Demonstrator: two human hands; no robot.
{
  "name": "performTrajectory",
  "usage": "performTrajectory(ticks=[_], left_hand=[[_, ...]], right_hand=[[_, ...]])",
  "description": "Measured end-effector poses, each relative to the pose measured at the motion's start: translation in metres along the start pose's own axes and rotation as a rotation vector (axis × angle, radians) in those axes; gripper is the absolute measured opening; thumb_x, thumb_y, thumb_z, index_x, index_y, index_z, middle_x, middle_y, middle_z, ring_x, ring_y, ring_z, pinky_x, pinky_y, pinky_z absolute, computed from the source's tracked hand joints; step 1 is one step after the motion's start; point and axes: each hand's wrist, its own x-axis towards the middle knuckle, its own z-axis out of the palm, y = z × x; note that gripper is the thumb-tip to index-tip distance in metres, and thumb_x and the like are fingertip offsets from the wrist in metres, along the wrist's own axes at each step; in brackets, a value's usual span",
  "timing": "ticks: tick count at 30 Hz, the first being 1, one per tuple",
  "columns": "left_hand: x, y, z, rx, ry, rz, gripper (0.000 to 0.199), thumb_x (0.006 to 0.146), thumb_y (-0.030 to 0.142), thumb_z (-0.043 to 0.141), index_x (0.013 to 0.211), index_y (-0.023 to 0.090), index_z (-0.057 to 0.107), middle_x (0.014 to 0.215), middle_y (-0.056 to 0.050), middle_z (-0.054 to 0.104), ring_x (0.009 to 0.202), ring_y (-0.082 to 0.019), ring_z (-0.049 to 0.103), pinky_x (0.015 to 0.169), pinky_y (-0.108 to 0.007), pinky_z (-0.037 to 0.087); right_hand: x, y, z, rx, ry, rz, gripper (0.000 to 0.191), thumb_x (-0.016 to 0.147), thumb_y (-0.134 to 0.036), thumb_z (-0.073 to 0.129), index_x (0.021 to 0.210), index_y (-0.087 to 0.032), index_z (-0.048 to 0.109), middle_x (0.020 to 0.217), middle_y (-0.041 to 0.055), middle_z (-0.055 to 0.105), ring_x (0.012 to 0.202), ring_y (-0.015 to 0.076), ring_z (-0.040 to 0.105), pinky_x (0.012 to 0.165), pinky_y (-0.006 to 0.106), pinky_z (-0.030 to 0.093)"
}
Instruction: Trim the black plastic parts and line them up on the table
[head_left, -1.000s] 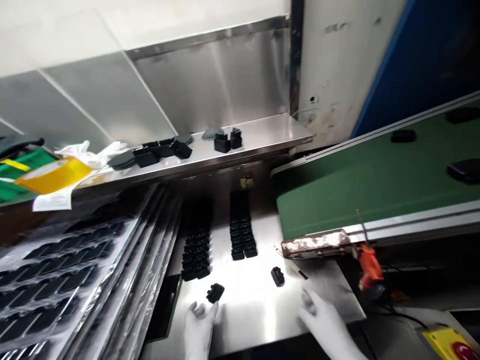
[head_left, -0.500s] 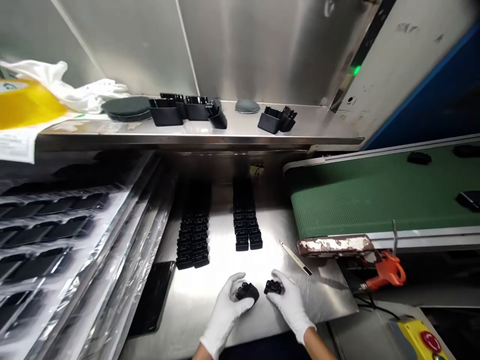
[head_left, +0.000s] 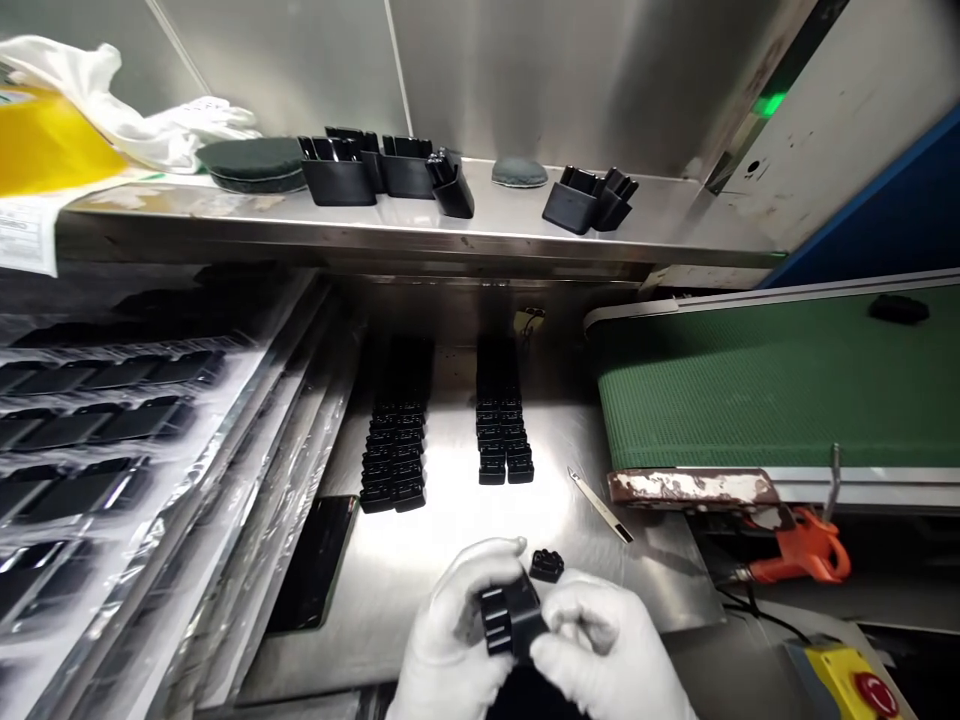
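My left hand, in a white glove, is closed around a black ribbed plastic part near the front edge of the metal table. My gloved right hand pinches the right side of that same part with thumb and fingertips. Just beyond my fingers, a smaller black plastic piece lies by itself on the metal. Farther back stand a left double row of black parts and a right double row of black parts.
Tweezers lie right of the rows. A dark flat panel and stacked plastic trays of black parts are at left. A green conveyor, orange air gun and red stop button flank the right. A shelf runs behind.
The small piece has left my right hand and rests on the table. Both hands have come nearer to me and together on the ribbed part. The view has shifted.
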Motion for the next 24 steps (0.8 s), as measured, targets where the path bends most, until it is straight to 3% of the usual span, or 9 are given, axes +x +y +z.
performTrajectory(ticks=[3,5,7,9,12,15,19,24], left_hand=[[-0.005,0.019,0.006,-0.167,-0.058,-0.255,0.084,0.051,0.01,0.086,0.126,0.028,0.051,0.119,-0.008,0.067,0.105,-0.032,0.067,0.087,-0.04,0.061],[-0.009,0.028,0.008,-0.231,-0.113,-0.319,0.088,0.053,0.006,0.081,0.131,0.028,0.048,0.119,-0.007,0.067,0.103,-0.031,0.067,0.088,-0.041,0.061],[-0.012,0.033,0.008,-0.219,-0.117,-0.319,0.085,0.055,0.006,0.078,0.132,0.028,0.049,0.118,-0.007,0.067,0.104,-0.032,0.067,0.09,-0.042,0.06],[-0.013,0.036,0.008,-0.168,-0.095,-0.334,0.079,0.057,0.008,0.075,0.131,0.025,0.053,0.112,-0.008,0.07,0.1,-0.032,0.068,0.088,-0.044,0.06],[-0.011,0.037,0.007,-0.122,-0.074,-0.382,0.071,0.056,0.008,0.074,0.124,0.021,0.058,0.108,-0.008,0.071,0.1,-0.032,0.068,0.087,-0.042,0.06],[-0.008,0.033,0.004,-0.102,-0.068,-0.374,0.063,0.054,0.008,0.074,0.115,0.021,0.063,0.113,-0.008,0.07,0.108,-0.032,0.065,0.089,-0.039,0.059],[-0.006,0.038,0.004,-0.118,-0.163,-0.414,0.071,0.052,0.006,0.074,0.119,0.022,0.061,0.11,-0.007,0.07,0.097,-0.031,0.068,0.086,-0.041,0.06],[-0.01,0.066,0.01,-0.163,-0.168,-0.504,0.072,0.054,0.007,0.074,0.122,0.02,0.054,0.104,-0.007,0.069,0.092,-0.025,0.068,0.085,-0.035,0.057]], right_hand=[[-0.002,0.005,-0.011,-0.242,-0.005,-0.257,0.013,0.081,-0.036,0.072,0.077,-0.024,0.07,0.068,-0.0007,0.054,0.059,0.0125,0.049,0.054,0.025,0.043],[-0.004,0.009,-0.016,-0.33,-0.022,-0.358,0.011,0.084,-0.037,0.069,0.082,-0.026,0.072,0.069,0.0005,0.058,0.062,0.0148,0.053,0.059,0.028,0.047],[-0.007,0.012,-0.019,-0.337,-0.047,-0.372,0.011,0.085,-0.036,0.067,0.083,-0.027,0.073,0.069,0.0016,0.06,0.062,0.0162,0.054,0.061,0.03,0.049],[-0.009,0.013,-0.018,-0.293,-0.098,-0.302,0.012,0.084,-0.037,0.068,0.083,-0.027,0.073,0.069,0.0019,0.06,0.061,0.016,0.053,0.058,0.03,0.048],[-0.012,0.011,-0.012,-0.081,-0.128,-0.031,0.018,0.074,-0.039,0.078,0.083,-0.024,0.074,0.075,0.0022,0.06,0.062,0.0136,0.05,0.057,0.027,0.044],[-0.014,0.008,-0.002,0.22,-0.03,0.188,0.028,0.067,-0.035,0.085,0.087,-0.02,0.072,0.075,0.0003,0.057,0.062,0.0106,0.045,0.058,0.025,0.037],[-0.015,0.005,0.004,0.323,0.008,0.272,0.03,0.069,-0.025,0.08,0.096,-0.018,0.071,0.062,-0.0051,0.047,0.057,0.0081,0.039,0.059,0.024,0.034],[-0.018,0.004,0.003,0.388,0.002,0.313,0.033,0.069,-0.024,0.08,0.099,-0.015,0.069,0.062,-0.0049,0.046,0.058,0.0082,0.041,0.06,0.024,0.037]])
